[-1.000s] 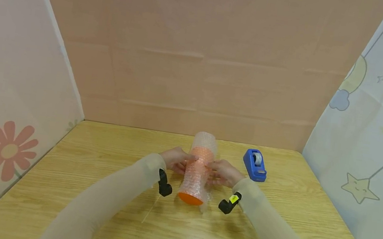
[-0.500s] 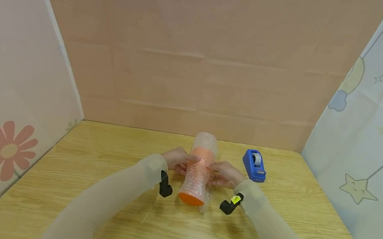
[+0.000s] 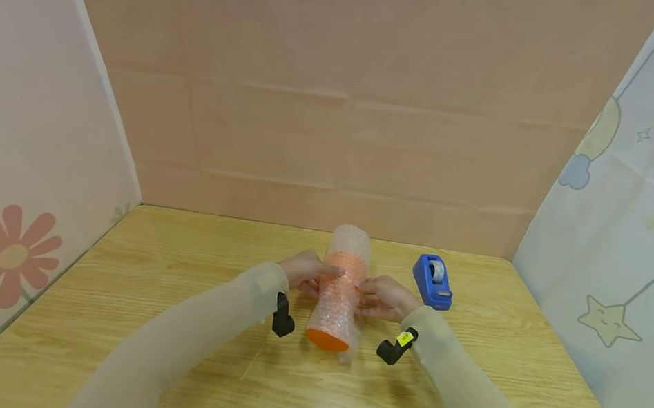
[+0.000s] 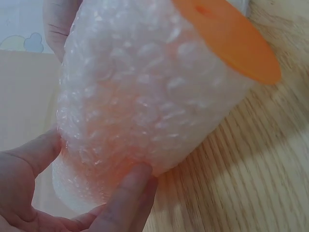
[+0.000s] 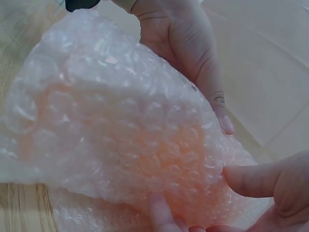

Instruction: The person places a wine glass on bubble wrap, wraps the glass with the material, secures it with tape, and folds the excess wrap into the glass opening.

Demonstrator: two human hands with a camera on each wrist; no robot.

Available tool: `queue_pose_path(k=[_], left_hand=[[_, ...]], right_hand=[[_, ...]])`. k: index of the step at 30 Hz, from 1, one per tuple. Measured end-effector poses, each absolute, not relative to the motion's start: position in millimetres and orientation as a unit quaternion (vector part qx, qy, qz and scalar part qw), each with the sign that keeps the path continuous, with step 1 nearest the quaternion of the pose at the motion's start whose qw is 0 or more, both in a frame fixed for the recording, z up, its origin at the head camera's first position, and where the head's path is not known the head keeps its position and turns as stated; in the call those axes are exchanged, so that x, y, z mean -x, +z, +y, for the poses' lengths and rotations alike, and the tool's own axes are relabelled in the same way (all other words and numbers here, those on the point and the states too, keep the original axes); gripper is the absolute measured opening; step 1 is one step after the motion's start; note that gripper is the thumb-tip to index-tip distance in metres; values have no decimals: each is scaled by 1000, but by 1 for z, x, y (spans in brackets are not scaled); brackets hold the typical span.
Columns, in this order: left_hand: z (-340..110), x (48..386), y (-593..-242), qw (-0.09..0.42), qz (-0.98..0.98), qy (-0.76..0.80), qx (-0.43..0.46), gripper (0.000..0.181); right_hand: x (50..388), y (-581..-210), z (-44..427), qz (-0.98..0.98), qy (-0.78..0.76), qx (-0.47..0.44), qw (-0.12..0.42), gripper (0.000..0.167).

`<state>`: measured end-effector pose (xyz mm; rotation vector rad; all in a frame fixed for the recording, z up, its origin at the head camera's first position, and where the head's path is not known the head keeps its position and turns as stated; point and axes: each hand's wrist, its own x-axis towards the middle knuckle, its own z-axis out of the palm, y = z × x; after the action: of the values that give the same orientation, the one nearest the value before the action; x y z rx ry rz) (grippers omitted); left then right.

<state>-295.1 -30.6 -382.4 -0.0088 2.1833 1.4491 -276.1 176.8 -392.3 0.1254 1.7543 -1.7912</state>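
Note:
An orange object in bubble wrap (image 3: 342, 297) lies along the table in the head view, waisted in the middle. Its flat orange end (image 3: 328, 341) faces me and shows bare; what the object is, the wrap hides. My left hand (image 3: 303, 270) grips the waist from the left, thumb on top and fingers low on the side. From the right my right hand (image 3: 387, 297) holds it likewise, thumb against the upper side. In the right wrist view a layer of bubble wrap (image 5: 96, 212) runs under the bundle. A small wrap flap (image 3: 346, 357) sticks out beside the orange end.
A blue tape dispenser (image 3: 433, 283) with a clear roll stands right of my right hand. Wooden tabletop (image 3: 180, 267) surrounds the bundle. A pink-brown backdrop (image 3: 340, 108) rises behind it, with patterned sheets at both sides.
Both hands and the bundle have shifted very slightly to the right. The wrap's loose edge at the lower right sits a little closer to the bundle. Both hands keep their grip.

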Motion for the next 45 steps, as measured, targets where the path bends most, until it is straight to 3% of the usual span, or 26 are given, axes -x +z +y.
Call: queue_pose_path(k=[7,12,16,30,39,45], left_hand=[[-30,295,-384,251,810,530,6,49],[-30,295,-383,249,811,530,5,48],[-31,294,-382,247,811,530,1,48],[-30,297,-385,251,815,522,7,47],[-30,296,-386,253,811,527,6,45],[-30,295,-384,249,813,527,5,43]], right_hand=[[282,-400,181,674,-664,-56,319,37],[313,-440,189,718,-626,-61,298,35],[329,-464,191,742,-607,-86,270,43],[276,-386,176,732,-598,-71,319,44],[270,-383,176,669,-659,-76,336,58],[272,-386,172,674,-657,-85,327,48]])
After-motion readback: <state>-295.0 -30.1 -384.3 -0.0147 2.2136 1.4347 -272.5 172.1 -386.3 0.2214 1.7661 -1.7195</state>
